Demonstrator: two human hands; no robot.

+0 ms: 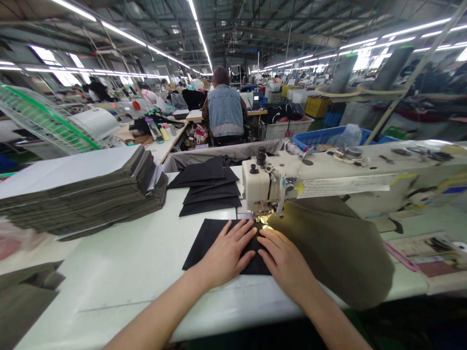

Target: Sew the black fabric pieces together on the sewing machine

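My left hand (226, 253) lies flat, fingers spread, on a black fabric piece (204, 240) spread on the white table (138, 272). My right hand (284, 260) rests flat beside it, fingers stretched toward the needle area of the cream sewing machine (262, 187). An olive-brown fabric piece (335, 248) lies under the machine arm, right of my right hand, and drapes over the table's front edge. Both hands press cloth just in front of the presser foot; the needle itself is hard to make out.
A tall stack of olive-grey cut pieces (83, 199) sits at the left. Black cut pieces (209, 187) lie behind the work. More dark pieces (25, 296) are at the near left. A person in a denim vest (224, 109) sits ahead, back turned. Blue bins (321, 136) stand behind.
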